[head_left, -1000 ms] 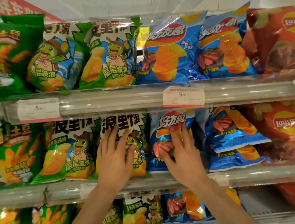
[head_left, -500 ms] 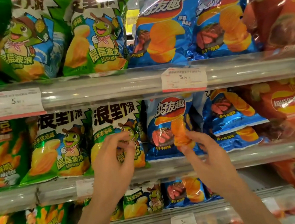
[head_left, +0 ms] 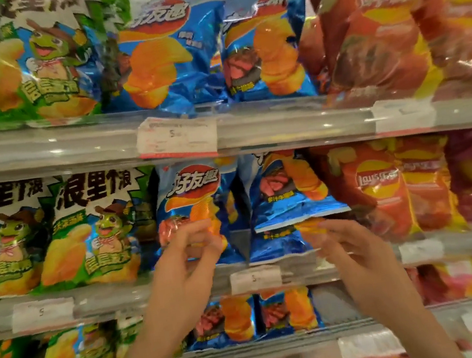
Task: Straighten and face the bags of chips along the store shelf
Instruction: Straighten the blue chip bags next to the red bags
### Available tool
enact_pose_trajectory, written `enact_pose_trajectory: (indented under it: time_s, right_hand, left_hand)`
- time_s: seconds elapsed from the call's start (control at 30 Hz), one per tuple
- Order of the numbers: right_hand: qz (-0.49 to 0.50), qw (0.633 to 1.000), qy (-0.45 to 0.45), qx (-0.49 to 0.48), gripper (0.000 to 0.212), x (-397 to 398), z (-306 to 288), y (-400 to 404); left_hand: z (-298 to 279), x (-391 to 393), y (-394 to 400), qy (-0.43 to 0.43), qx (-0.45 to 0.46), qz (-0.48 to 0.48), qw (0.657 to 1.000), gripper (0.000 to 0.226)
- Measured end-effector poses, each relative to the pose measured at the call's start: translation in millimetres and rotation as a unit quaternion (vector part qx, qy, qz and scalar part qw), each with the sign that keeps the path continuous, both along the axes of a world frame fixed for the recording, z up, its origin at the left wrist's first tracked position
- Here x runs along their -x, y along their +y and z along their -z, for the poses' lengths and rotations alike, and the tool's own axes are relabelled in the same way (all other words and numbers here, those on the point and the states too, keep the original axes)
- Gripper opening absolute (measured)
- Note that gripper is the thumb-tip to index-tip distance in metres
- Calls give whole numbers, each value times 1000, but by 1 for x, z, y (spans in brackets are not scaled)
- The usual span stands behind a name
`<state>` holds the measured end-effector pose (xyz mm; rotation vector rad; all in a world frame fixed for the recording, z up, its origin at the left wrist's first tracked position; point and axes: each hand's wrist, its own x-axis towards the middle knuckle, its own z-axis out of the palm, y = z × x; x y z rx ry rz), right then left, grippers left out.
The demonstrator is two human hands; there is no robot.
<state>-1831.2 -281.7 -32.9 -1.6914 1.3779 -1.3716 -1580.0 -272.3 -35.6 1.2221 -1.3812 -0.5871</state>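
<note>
Hands work the middle shelf [head_left: 109, 299]: left hand [head_left: 185, 261] pinches the upright blue bag [head_left: 189, 203]; right hand [head_left: 357, 249], fingers loosely curled, touches the sagging blue bag [head_left: 289, 198], likely to square both forward.

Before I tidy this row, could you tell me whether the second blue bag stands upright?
Tipped: the second blue bag leans, its bottom edge slanting above another bag.

Bags pack the middle shelf [head_left: 118, 298] edge to edge, but a dark slot [head_left: 242, 241] opens between the two blue bags. The slumped blue bag [head_left: 289, 198] leans across its upper part, and the shelf rail above [head_left: 282, 129] caps any reach over the bags.
</note>
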Motion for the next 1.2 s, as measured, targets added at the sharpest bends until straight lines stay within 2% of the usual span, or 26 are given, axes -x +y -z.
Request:
enact_pose_trajectory:
  time_s: [0.1,0.23,0.37,0.5,0.63,0.7,0.83,0.93,1.0,1.07,1.2]
  right_hand:
    - [3,999,-2,37,11,31,-7,-9]
    - [7,997,40,66,17,49,-12,-30]
    - [-6,987,131,94,24,44,-23,-59]
    - [-1,973,208,99,44,29,-32,-80]
    - [2,972,221,75,47,25,-31,-80]
    - [21,972,218,80,47,23,-33,-80]
    - [25,969,246,19,68,10,-41,-87]
    - [19,972,230,-49,75,-1,-49,-96]
    - [14,978,198,-72,71,-4,-53,-98]
    - [20,983,175,-56,65,-5,-54,-97]
    - [39,978,207,-12,77,-3,-56,-94]
  left_hand:
    - [-7,37,-15,2,-2,-3,1000,28]
    - [-18,65,-40,-14,-20,3,1000,39]
    - [-23,79,-66,-31,-52,6,998,50]
    - [-17,84,-89,-60,-86,6,994,68]
    - [-19,82,-87,-71,-68,19,995,62]
    - [-20,74,-82,-131,-52,7,990,62]
    - [-21,49,-80,-256,79,-94,959,40]
    - [-22,21,-85,-327,157,-169,916,29]
    - [-16,2,-93,-394,161,-187,886,38]
    - [-6,-9,-100,-446,139,-190,863,45]
    - [-1,-9,-106,-467,106,-204,854,48]
